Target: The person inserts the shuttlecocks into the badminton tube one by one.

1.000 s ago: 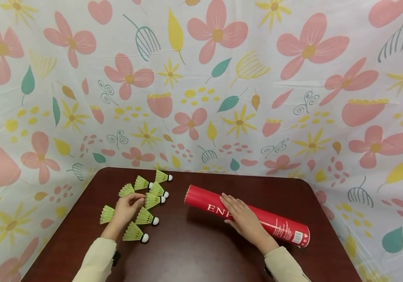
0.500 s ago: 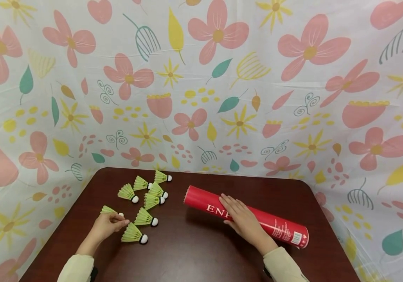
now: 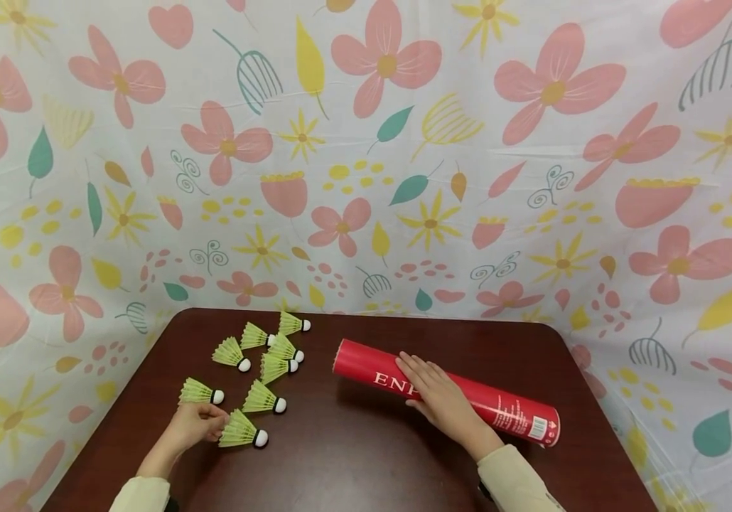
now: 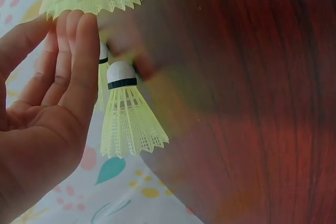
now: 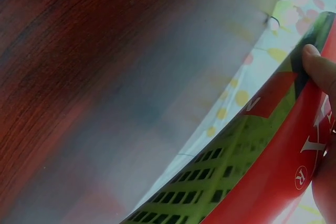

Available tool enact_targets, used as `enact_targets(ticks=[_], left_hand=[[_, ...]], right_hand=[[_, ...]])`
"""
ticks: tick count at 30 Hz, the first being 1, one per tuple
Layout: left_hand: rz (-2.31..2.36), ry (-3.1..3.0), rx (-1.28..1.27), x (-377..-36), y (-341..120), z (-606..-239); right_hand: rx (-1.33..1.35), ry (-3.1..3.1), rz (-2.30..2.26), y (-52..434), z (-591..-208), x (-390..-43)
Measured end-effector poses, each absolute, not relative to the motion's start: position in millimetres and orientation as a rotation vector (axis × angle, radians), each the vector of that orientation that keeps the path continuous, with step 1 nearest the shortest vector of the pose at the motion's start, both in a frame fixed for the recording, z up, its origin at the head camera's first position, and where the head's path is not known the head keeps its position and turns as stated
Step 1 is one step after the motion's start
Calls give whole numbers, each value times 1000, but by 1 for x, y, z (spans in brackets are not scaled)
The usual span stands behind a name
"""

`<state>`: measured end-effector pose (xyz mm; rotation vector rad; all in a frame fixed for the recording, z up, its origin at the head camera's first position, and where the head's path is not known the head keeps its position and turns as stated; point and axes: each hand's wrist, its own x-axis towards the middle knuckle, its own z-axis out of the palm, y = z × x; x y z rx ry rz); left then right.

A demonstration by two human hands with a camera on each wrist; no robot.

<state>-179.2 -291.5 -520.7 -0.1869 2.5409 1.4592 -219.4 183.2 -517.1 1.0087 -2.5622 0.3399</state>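
Nearest, two cream sleeves (image 3: 514,478) come in over a dark reddish-brown wooden table (image 3: 353,466), its grain glossy and its near edge out of view. A broad stretch of wood lies between the forearms. The left hand (image 3: 192,431) has its thumb and fingertips at the skirt rim of the nearest shuttlecock (image 3: 238,429); I cannot tell whether they are clamped on it. Just beyond are two more shuttlecocks (image 3: 262,397), one close to that hand and one to its right. Past these, five lie close together toward the far left, making eight, all yellow with white tips. One red tube (image 3: 369,364) slants from far left to near right, well apart from them, with a lane of wood between; its near end is close to the table's right edge. The right hand (image 3: 445,405) rests across its middle, fingers extended, not curled round it. Behind the table's rounded far corners, one white floral cloth (image 3: 366,270) hangs at the back and both sides
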Motion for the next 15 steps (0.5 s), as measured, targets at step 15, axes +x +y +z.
enact_targets(ticks=[15], left_hand=[[1559,2336,-81,-179,-291,-521]], right_hand=[[999,-2549,297,189,-517,-216]])
